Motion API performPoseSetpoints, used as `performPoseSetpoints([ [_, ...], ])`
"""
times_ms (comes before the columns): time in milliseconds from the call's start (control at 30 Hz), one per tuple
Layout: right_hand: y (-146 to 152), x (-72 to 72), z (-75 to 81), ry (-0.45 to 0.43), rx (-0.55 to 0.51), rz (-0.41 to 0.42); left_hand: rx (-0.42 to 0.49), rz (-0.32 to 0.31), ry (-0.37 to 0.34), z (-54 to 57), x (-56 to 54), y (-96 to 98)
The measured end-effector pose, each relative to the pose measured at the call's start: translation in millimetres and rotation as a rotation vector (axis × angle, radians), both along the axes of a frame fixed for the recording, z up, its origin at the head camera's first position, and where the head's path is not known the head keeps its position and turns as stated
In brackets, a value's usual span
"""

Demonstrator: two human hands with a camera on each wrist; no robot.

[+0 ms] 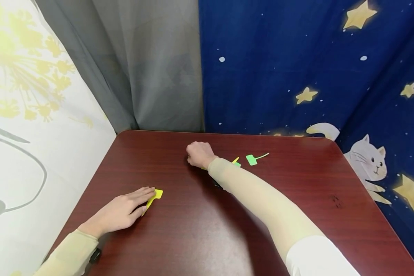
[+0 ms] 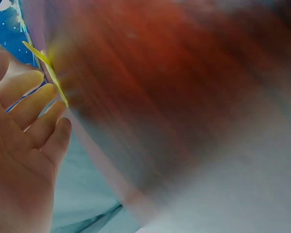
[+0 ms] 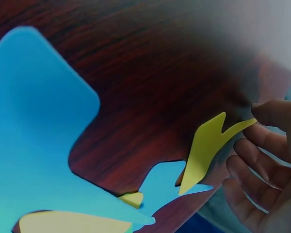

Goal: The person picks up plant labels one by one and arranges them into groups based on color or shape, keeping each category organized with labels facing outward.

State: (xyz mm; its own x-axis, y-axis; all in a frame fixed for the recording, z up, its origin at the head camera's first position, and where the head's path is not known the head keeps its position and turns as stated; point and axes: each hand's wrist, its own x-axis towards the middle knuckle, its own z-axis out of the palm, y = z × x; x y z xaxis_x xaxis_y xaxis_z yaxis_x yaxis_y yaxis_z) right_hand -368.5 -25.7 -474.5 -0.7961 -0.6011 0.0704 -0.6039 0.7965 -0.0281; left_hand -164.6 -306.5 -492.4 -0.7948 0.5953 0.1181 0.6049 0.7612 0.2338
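My left hand [image 1: 124, 211] lies low over the left part of the table with its fingers extended. Its fingertips rest on a yellow plant label [image 1: 158, 194] with a squarish head and thin stem, seen edge-on in the left wrist view. At the far middle of the table, my right hand [image 1: 198, 153] pinches the stem of another yellow plant label [image 3: 203, 150] between thumb and index finger. That label's head overlaps a green label [image 3: 162, 182], bluish in the right wrist view. In the head view my right forearm partly hides these labels.
A separate green plant label [image 1: 252, 160] lies right of the right hand, stem pointing right. The brown wooden table [image 1: 200, 237] meets a grey curtain [image 1: 165, 76] and a blue starry curtain [image 1: 262, 76] at its far edge. A white patterned surface [image 1: 55, 161] borders its left.
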Motion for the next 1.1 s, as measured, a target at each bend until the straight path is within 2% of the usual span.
performPoseSetpoints([
  [233,4.1,3.6,0.6,-0.02,0.0,-0.013,-0.021,-0.015,-0.031,0.0,-1.1,4.1],
  [633,4.9,3.1,2.0,0.013,0.015,0.058,-0.08,-0.012,-0.027,3.6,-1.1,7.1],
  [933,3.0,7.2,10.5,0.022,0.034,0.142,-0.117,-0.048,0.02,8.2,-4.6,12.9],
  [1100,2.2,10.4,11.8,0.059,0.068,0.172,-0.113,-0.061,0.057,5.8,-4.4,13.0],
])
